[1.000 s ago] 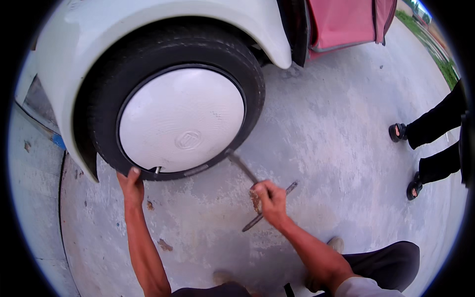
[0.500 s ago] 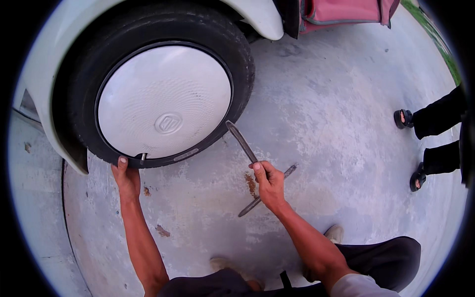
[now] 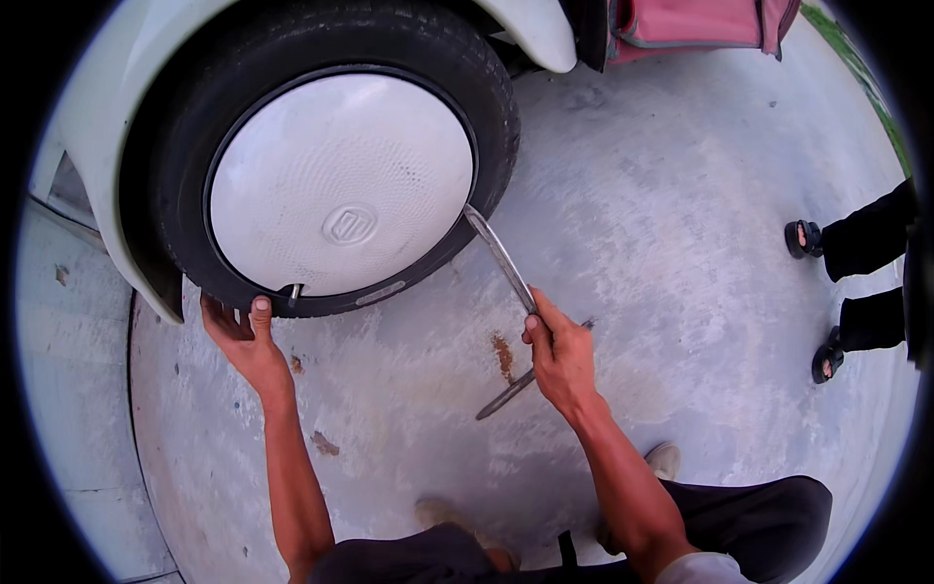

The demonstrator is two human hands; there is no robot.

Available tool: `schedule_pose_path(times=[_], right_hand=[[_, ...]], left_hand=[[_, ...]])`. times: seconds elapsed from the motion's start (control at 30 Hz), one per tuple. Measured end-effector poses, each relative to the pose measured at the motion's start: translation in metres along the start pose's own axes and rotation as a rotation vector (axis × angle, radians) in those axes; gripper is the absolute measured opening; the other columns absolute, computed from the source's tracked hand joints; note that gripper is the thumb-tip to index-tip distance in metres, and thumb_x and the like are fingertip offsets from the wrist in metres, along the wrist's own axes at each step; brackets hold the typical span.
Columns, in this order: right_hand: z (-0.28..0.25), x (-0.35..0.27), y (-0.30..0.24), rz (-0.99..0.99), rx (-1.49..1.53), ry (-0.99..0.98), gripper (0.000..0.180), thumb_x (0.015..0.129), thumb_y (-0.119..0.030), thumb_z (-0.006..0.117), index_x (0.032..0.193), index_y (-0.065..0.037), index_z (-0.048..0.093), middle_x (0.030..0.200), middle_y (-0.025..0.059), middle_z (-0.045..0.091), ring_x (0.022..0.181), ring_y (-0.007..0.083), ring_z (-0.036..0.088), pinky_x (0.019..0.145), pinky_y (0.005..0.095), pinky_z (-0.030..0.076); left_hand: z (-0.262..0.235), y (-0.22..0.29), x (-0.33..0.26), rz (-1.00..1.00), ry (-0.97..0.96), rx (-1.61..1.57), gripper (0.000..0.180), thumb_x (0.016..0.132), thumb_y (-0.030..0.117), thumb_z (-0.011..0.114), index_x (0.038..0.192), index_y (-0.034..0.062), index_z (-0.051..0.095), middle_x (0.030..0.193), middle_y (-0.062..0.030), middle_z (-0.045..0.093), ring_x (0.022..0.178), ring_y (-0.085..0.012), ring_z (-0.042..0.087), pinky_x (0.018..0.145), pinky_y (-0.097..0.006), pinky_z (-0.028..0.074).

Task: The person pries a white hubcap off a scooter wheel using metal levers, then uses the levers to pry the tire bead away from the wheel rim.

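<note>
Where bar (image 3: 502,258) nears cover (image 3: 341,185): prying, seemingly (contact unclear); next needs steady leverage.
Left hand (image 3: 249,346): digits parted, against tyre (image 3: 493,127).
Right hand (image 3: 563,356): clamped on bar.

Steel tool (image 3: 501,255): middle hidden from me by right hand (image 3: 564,362). White fender (image 3: 102,136), pink bag (image 3: 696,24), bystander (image 3: 874,231): cut off.

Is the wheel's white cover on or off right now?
On: the cover fills the circle inside the tire. The bar in the right hand ends near the cover's edge; how firmly the cover sits, I can't tell.
</note>
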State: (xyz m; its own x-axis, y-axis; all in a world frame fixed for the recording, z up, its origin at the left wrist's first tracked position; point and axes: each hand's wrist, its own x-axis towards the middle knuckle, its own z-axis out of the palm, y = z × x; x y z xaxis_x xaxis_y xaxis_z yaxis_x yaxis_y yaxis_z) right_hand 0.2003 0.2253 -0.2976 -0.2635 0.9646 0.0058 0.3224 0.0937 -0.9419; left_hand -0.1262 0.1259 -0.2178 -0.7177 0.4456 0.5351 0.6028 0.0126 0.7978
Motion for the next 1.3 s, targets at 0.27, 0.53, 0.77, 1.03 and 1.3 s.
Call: schedule_pose_path(times=[0.27, 0.53, 0.77, 1.03, 1.3], right_hand=[[-0.035, 0.016, -0.023, -0.113, -0.212, 0.002, 0.038, 0.094, -0.003, 0.062, 0.132, -0.001, 0.063, 0.085, 0.0198, 0.068, 0.071, 0.0366, 0.068, 0.066, 0.0450, 0.054], [-0.016, -0.002, -0.051, -0.132, -0.389, 0.021, 0.048, 0.087, -0.001, 0.064, 0.135, 0.001, 0.060, 0.091, 0.0234, 0.069, 0.074, 0.0439, 0.068, 0.064, 0.0491, 0.055], [0.004, -0.007, -0.047, 0.296, 0.543, -0.240, 0.048, 0.100, -0.005, 0.059, 0.147, -0.003, 0.054, 0.081, 0.0040, 0.062, 0.060, 0.0165, 0.055, 0.055, 0.0342, 0.047], [0.030, -0.014, -0.048, 0.462, 0.803, -0.181, 0.044, 0.106, -0.015, 0.058, 0.149, -0.007, 0.055, 0.082, -0.0005, 0.057, 0.067, 0.0065, 0.049, 0.058, 0.0243, 0.043], [-0.047, 0.088, 0.041, 0.044, 0.239, -0.290, 0.036, 0.103, -0.015, 0.062, 0.138, -0.006, 0.066, 0.075, -0.0018, 0.059, 0.072, 0.0097, 0.051, 0.070, 0.0273, 0.045]], left_hand=[[0.006, 0.020, -0.012, -0.064, -0.066, -0.028, 0.102, 0.090, 0.031, 0.082, 0.160, -0.0007, 0.016, 0.161, -0.0253, 0.025, 0.149, -0.0346, 0.031, 0.124, -0.050, 0.027], [0.013, 0.038, -0.014, -0.088, -0.035, 0.129, 0.098, 0.093, 0.028, 0.079, 0.161, -0.0013, 0.014, 0.164, -0.0240, 0.022, 0.151, -0.0339, 0.028, 0.125, -0.048, 0.027], [0.009, 0.048, -0.020, 0.154, -0.028, 0.404, 0.097, 0.093, 0.032, 0.079, 0.161, -0.0007, 0.018, 0.163, -0.0219, 0.023, 0.151, -0.0356, 0.028, 0.122, -0.051, 0.029], [0.014, 0.048, -0.056, 0.165, -0.092, 0.435, 0.090, 0.092, 0.028, 0.080, 0.159, 0.0021, 0.025, 0.156, -0.0196, 0.033, 0.142, -0.0325, 0.037, 0.113, -0.048, 0.038], [0.048, 0.050, -0.082, -0.667, -0.394, -0.522, 0.080, 0.097, 0.019, 0.072, 0.154, -0.0070, 0.023, 0.150, -0.0290, 0.044, 0.139, -0.0341, 0.049, 0.118, -0.042, 0.040]])
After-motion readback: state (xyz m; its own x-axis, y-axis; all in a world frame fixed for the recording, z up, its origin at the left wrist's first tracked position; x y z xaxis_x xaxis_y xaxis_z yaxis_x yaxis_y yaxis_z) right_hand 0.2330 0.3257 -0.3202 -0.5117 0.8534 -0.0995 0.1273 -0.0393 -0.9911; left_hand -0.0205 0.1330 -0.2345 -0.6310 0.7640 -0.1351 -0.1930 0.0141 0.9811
